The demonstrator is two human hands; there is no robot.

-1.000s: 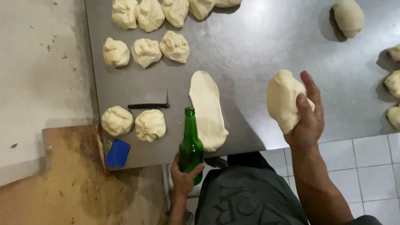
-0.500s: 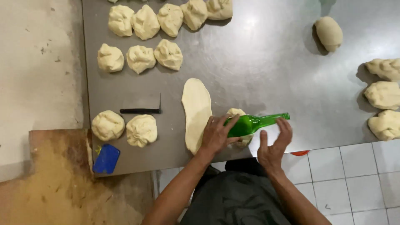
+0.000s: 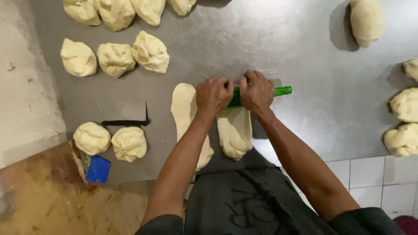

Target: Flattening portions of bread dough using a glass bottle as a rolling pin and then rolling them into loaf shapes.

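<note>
Both my hands press on a green glass bottle (image 3: 282,91) lying sideways on the steel table (image 3: 305,65). My left hand (image 3: 213,95) covers its body and my right hand (image 3: 257,92) sits beside it, with the neck sticking out to the right. Under the bottle lies a flattened oval of dough (image 3: 235,132), stretched toward me. Another long flattened piece of dough (image 3: 185,109) lies just left of it, partly under my left forearm.
Several dough balls (image 3: 115,58) sit at the upper left, two more (image 3: 109,140) near the front left edge, and others (image 3: 405,122) along the right side. A black-handled knife (image 3: 126,122) lies by the left balls. A blue scraper (image 3: 98,169) rests on a wooden board.
My hands have pushed the bottle away from me across the dough, which is now flattened and longer. A second ago my left hand held the bottle upright and my right hand held the dough ball.
</note>
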